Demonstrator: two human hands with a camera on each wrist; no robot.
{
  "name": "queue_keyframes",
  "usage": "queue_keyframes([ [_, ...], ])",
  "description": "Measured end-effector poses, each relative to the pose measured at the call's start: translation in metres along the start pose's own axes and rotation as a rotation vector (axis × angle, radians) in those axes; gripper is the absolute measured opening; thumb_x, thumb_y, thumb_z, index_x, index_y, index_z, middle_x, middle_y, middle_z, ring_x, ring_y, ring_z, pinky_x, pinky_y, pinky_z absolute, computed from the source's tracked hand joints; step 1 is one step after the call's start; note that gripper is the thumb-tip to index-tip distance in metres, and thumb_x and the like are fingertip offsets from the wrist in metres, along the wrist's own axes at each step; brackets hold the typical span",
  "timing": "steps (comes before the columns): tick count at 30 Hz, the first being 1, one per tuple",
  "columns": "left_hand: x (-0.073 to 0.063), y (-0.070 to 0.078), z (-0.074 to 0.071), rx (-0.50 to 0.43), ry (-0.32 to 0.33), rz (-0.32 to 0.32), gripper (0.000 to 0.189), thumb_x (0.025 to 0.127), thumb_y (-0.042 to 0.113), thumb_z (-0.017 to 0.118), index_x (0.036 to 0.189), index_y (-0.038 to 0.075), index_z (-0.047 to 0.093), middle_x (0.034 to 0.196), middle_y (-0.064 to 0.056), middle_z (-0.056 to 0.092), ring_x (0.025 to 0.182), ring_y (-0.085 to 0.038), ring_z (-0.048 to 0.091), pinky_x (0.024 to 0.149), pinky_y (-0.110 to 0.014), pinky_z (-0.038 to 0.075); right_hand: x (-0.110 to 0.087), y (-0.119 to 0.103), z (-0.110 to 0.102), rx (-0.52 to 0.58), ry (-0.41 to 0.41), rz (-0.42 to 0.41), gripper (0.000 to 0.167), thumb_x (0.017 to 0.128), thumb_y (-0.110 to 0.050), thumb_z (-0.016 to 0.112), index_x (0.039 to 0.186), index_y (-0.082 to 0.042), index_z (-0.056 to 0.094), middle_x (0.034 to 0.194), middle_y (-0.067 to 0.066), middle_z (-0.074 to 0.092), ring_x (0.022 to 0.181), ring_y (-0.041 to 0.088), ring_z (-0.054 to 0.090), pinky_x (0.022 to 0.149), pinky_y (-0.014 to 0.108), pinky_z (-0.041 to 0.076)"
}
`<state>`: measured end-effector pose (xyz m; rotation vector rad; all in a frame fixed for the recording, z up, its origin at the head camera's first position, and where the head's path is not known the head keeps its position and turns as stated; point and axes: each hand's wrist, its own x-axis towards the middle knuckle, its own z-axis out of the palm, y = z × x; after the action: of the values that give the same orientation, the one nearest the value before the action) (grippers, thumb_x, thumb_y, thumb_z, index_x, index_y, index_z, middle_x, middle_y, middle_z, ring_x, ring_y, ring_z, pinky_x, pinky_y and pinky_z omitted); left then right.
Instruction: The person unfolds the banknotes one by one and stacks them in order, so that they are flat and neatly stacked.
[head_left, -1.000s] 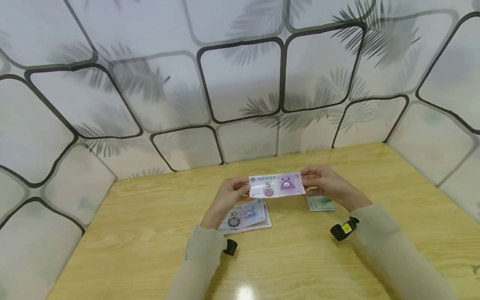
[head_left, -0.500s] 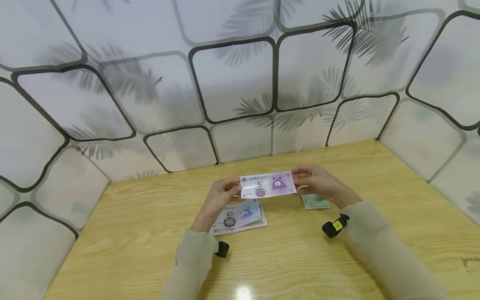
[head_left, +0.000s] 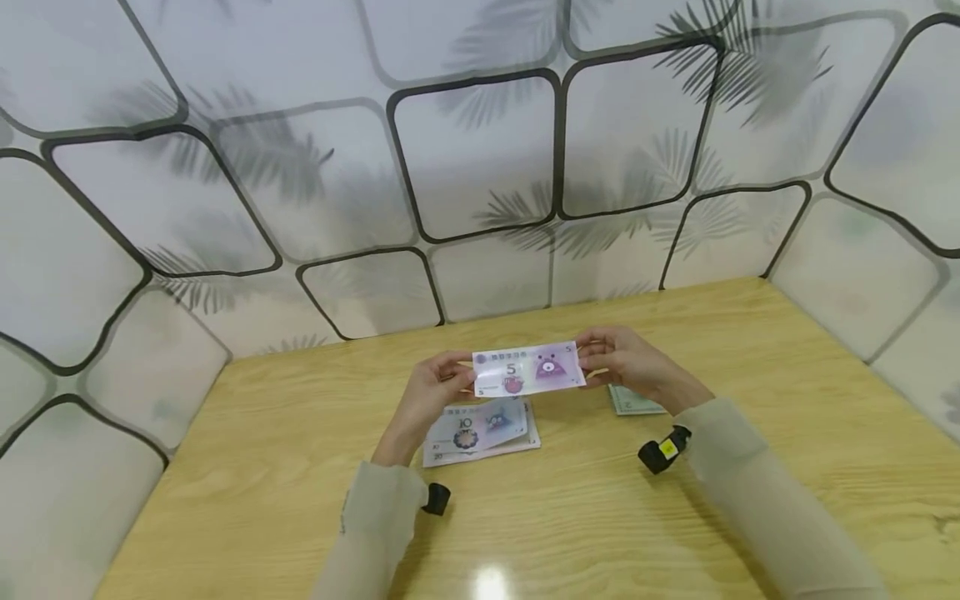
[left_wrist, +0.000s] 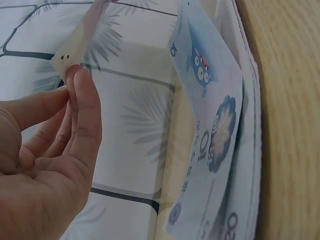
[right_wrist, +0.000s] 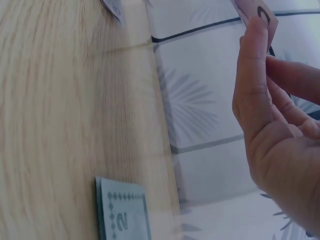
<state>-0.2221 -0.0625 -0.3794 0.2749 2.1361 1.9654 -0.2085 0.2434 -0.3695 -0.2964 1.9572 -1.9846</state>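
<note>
A purple play banknote (head_left: 528, 369) marked 5 is stretched between my two hands above the table. My left hand (head_left: 426, 396) pinches its left end between thumb and fingers. At the other end, my right hand (head_left: 626, 365) pinches the edge the same way. Below and beside the left hand lies a pile of notes, a blue 10 note (head_left: 483, 425) curling up on top of a 20 note (head_left: 517, 448). Partly hidden under the right hand is a green stack of notes (head_left: 633, 402) marked 2.
The wooden table (head_left: 262, 467) meets a patterned wall covering (head_left: 480, 158) at its back edge, with more of it at both sides. A black wrist camera (head_left: 663, 450) sits at the right sleeve, another black camera (head_left: 437, 498) at the left.
Both hands still hold the 5 note by its ends. They have shifted slightly left with it, uncovering more of the 20 note; the head view has moved a little too.
</note>
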Motion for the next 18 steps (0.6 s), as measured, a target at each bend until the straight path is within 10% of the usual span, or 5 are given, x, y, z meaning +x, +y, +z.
queue_keyframes([
  [18, -0.015, -0.003, -0.029, 0.086, 0.004, 0.016, 0.036, 0.097, -0.008, 0.06, 0.133, -0.006, 0.059, 0.097, -0.015, 0.068, 0.073, -0.015, 0.066, 0.079, -0.042, 0.061, 0.018, 0.007, 0.024, -0.055, -0.023, 0.019, 0.028, 0.095, 0.011, 0.057, 0.122, 0.015, 0.048, 0.091, 0.007, 0.063, 0.076, 0.017, 0.066, 0.073, 0.032, 0.061],
])
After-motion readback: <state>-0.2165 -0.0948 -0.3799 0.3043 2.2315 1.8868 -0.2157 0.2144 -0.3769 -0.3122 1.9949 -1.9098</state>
